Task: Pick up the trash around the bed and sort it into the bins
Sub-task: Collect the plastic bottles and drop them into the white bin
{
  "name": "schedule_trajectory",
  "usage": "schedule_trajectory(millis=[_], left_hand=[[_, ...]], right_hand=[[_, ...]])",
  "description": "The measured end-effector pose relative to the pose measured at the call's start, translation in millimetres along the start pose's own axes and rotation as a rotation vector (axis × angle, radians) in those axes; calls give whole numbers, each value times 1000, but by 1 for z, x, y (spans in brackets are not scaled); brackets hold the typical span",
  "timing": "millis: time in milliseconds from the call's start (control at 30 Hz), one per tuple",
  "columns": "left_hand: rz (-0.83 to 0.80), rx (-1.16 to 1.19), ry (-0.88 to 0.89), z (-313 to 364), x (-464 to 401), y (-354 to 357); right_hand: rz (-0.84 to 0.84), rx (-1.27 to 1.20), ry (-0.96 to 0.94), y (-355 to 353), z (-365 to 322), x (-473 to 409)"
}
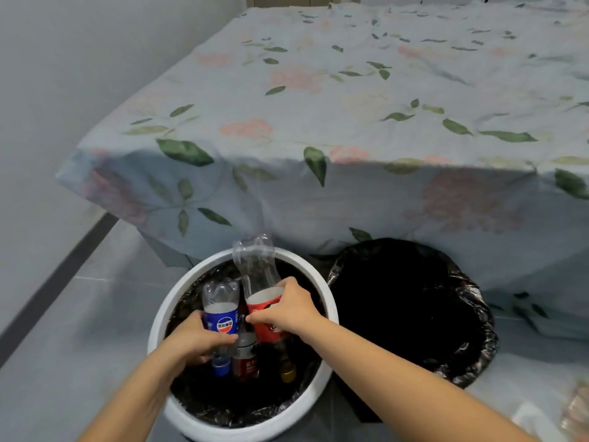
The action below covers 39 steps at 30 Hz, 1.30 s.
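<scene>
Spreading across the upper frame is the floral bed (350, 106); below it, lower centre, are sitting the white bin (331, 301) and, to its right, the black-bagged bin (414, 314). Both hands are hanging over the white bin: the right hand (287, 309) is grasping a clear red-label bottle (259, 282), the left hand (194, 341) a blue-label bottle (221, 311), both inverted. Lowering them before letting go seems wise.

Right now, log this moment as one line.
left hand: holds blue-label bottle | right hand: holds red-label bottle | both over white bin
</scene>
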<state>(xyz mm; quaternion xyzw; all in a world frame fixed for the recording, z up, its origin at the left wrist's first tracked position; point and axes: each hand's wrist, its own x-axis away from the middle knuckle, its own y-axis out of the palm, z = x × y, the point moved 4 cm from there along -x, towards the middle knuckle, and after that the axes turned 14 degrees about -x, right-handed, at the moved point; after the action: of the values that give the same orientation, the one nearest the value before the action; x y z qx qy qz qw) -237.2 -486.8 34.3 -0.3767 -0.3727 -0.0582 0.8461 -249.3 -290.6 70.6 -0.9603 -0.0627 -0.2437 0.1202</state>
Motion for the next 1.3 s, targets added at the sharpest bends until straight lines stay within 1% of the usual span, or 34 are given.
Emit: schedule_trajectory(millis=[233,367,467,567,633,700,767,833,900,967,1033,1100,1167,1300], left_hand=[[-84,-190,-97,13,-16,7],[-171,-287,-126,10,-20,21],[-242,-372,-151,10,-19,29],[-256,-455,-156,18,-14,27],[-234,-534,-118,26,-9,19],[-203,-561,-91,36,-3,9],[-143,-588,-37,50,10,-5],[-58,-670,36,69,24,-21],[64,-813,160,93,42,-37],[158,-858,310,121,63,-44],[177,-845,453,152,89,-41],[173,-851,601,187,112,-29],[163,-883,733,223,129,-8],[153,-993,938,291,154,51]], right_hand=[[-3,214,161,7,17,-26],[-71,376,239,8,21,-29],[-109,420,293,7,19,-29],[-142,427,341,7,18,-29],[-180,472,368,6,17,-25],[-208,503,356,5,10,-17],[-188,456,295,0,-4,-7],[-155,384,167,-8,-28,8],[-101,339,10,-26,-51,27],[-46,284,-142,-52,-70,48],[4,245,-247,-86,-80,69],[102,290,-321,-128,-81,89],[203,391,-339,-173,-71,107],[382,513,-195,-255,-21,145]])
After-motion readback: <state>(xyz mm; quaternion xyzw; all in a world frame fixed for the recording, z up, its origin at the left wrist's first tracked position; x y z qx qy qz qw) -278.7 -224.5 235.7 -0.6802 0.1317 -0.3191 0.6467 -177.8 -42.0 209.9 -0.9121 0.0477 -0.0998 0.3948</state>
